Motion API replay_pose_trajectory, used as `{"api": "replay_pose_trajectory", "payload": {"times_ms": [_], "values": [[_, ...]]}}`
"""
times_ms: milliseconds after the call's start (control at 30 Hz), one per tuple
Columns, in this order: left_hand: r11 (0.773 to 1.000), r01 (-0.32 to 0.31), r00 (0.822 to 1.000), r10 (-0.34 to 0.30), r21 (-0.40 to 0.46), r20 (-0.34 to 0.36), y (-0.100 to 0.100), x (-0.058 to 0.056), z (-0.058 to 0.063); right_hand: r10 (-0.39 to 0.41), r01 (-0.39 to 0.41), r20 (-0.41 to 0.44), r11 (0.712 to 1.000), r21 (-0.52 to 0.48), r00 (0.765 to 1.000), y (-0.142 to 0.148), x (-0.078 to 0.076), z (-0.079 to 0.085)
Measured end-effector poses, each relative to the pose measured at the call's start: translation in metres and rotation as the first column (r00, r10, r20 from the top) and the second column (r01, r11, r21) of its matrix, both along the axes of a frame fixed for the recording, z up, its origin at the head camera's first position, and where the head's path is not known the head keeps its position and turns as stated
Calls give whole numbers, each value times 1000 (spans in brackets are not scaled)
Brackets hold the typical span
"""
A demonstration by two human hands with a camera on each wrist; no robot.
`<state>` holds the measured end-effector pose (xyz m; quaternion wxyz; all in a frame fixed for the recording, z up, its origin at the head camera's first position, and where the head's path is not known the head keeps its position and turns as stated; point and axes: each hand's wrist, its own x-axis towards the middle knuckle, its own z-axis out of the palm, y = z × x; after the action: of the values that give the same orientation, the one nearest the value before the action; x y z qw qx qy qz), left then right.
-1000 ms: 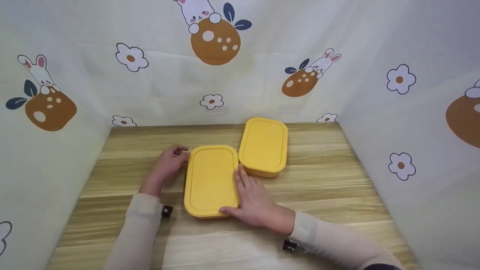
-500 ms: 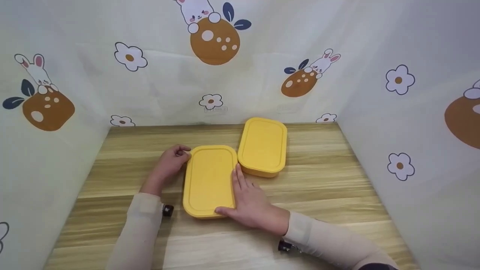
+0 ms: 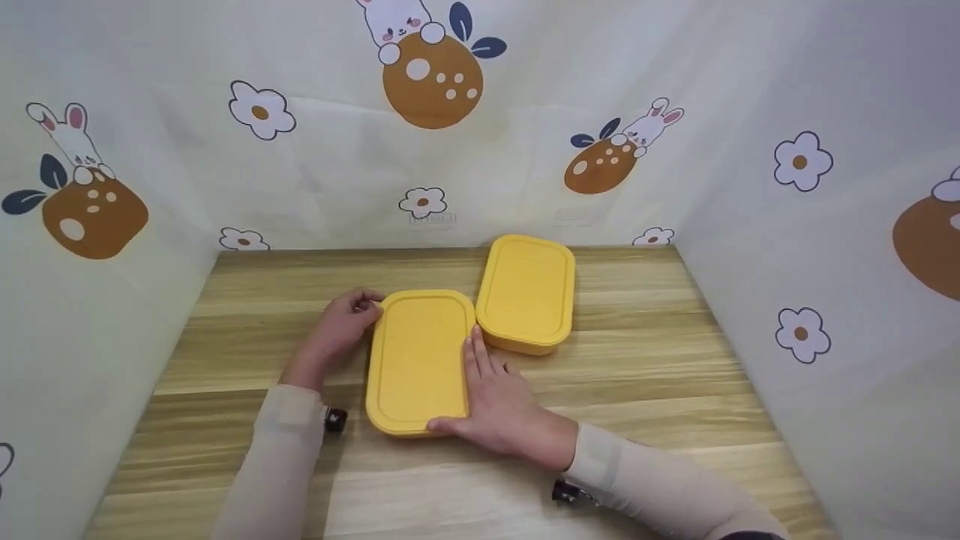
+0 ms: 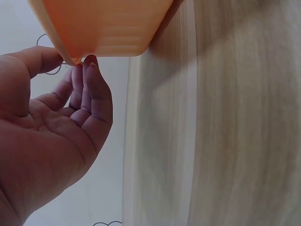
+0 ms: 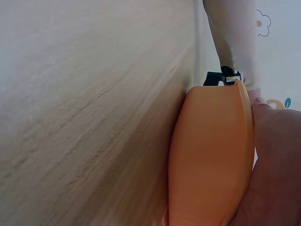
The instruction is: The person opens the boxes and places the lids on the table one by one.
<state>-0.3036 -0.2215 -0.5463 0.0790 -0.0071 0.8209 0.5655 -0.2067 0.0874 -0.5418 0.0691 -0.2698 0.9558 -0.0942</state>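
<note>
Right across the left side, wood grain is shown on the worktop (image 5: pixel 84 94)! An orange box (image 5: pixel 202 155) is seen side-on, its rim (image 5: pixel 247 127) met by the right hand (image 5: pixel 277 160), cut off at the edge. Beyond, 1 pale sleeve (image 5: pixel 237 33) is glimpsed, 1 black device (image 5: pixel 214 78) beside it, and the wall (image 5: pixel 280 56) is decorated with 1 outlined flower (image 5: pixel 263 22).

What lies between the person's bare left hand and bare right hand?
The nearer yellow, rounded-rectangular lidded box: the bare left hand is at its far left corner, the bare right hand along its right edge, in the head view.
</note>
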Motion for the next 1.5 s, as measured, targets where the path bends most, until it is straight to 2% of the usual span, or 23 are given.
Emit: {"api": "replay_pose_trajectory", "payload": {"times_ms": [200, 400, 567, 833, 967, 1167, 1300, 1500], "values": [[1000, 8, 999, -8, -14, -42, 1, 1, 1, 4, -3, 20, 999, -36, 1000, 1, 0, -2], [999, -5, 999, 3, -43, -41, 4, 0, 1, 5, -4, 23, 999, -44, 1000, 1, 0, -1], [994, 4, 998, -11, -108, -64, 6, -4, 4, 4, -2, 28, 998, -60, 1000, 1, 0, -2], [966, 30, 995, -54, -256, -89, 16, -14, 7, 15, -14, 16, 998, -66, 1000, 2, 1, -2], [953, 36, 994, -66, -301, -90, 20, -15, 9, 15, -14, 19, 998, -64, 1000, 2, 1, -1], [923, 31, 986, -92, -383, -142, 25, -14, 10, 6, -3, 51, 999, -54, 999, 3, 2, -1], [912, 30, 982, -103, -409, -159, 28, -15, 8, 4, -1, 60, 999, -51, 998, 3, 2, 0], [906, 32, 984, -103, -421, -145, 31, -17, 7, 5, -2, 61, 998, -60, 998, 3, 2, -1]]}}
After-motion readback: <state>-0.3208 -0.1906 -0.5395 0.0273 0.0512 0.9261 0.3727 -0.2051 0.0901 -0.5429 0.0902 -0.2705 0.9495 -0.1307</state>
